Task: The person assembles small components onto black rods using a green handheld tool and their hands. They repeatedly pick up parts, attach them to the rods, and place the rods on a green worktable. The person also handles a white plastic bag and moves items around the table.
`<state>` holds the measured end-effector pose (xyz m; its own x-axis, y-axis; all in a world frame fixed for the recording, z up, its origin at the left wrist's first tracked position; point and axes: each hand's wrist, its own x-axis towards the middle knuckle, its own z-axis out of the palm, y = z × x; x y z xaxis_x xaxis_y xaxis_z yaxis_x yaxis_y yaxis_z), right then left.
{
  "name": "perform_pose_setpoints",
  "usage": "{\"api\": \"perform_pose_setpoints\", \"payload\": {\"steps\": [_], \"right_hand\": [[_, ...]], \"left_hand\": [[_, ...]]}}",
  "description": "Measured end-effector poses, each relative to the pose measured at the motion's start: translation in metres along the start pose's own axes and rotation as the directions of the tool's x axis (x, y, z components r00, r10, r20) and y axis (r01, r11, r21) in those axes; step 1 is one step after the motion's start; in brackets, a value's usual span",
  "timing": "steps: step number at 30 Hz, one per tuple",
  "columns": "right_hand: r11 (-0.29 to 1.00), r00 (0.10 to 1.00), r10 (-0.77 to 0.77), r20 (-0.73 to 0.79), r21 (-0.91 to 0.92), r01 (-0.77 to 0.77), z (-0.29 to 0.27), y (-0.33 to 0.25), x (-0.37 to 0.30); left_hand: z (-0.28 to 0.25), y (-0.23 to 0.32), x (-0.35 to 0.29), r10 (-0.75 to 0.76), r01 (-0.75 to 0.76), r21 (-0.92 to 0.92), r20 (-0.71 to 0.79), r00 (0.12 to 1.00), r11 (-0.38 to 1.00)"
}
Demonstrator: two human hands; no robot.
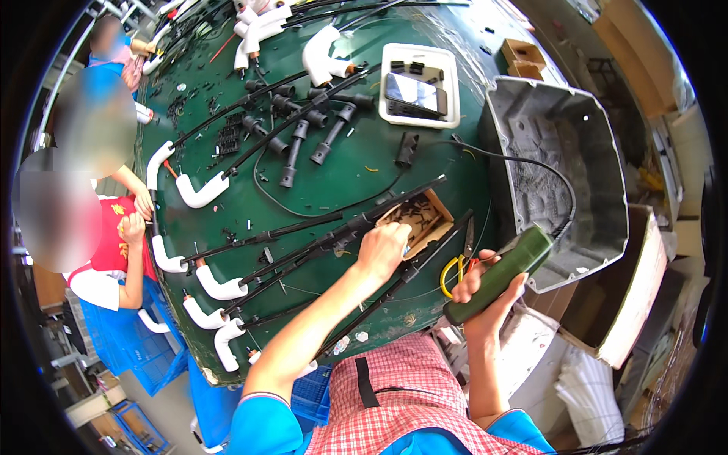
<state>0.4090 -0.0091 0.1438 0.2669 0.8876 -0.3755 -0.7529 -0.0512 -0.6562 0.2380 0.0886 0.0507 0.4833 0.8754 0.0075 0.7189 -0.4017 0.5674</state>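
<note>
My right hand is wrapped round a thick green electric screwdriver, with a black cable running from its upper end. The screwdriver is tilted, and its working tip cannot be made out. My left hand is at the near edge of a small cardboard box of dark screws. Its fingers are curled together, and what they pinch is too small to name. Under and beside that hand lie long black poles with white curved handles. Yellow-handled scissors lie between my hands.
A large grey plastic housing stands at the right. Behind the box are a white tray with a phone and black tubular joints on the green table. People work along the left edge, one hand on a pole.
</note>
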Motion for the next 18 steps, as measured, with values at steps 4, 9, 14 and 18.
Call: {"api": "perform_pose_setpoints", "payload": {"steps": [4,9,14,18], "right_hand": [[0.989,0.991,0.135,0.009,0.059,-0.136,-0.015,0.009,-0.016],[0.976,0.982,0.186,0.044,0.106,-0.19,-0.021,0.004,-0.026],[0.982,0.981,0.181,0.07,0.046,-0.185,-0.018,-0.003,-0.024],[0.978,0.974,0.206,0.097,0.02,-0.209,0.002,0.004,-0.019]], "left_hand": [[0.027,-0.008,0.025,0.061,-0.147,0.426,0.207,0.976,0.893],[0.044,-0.008,0.041,0.101,-0.31,0.458,0.425,0.9,0.833],[0.035,-0.021,0.041,0.073,-0.093,0.186,0.11,0.991,0.978],[0.017,-0.003,0.025,-0.082,0.04,-0.259,-0.156,0.984,0.965]]}}
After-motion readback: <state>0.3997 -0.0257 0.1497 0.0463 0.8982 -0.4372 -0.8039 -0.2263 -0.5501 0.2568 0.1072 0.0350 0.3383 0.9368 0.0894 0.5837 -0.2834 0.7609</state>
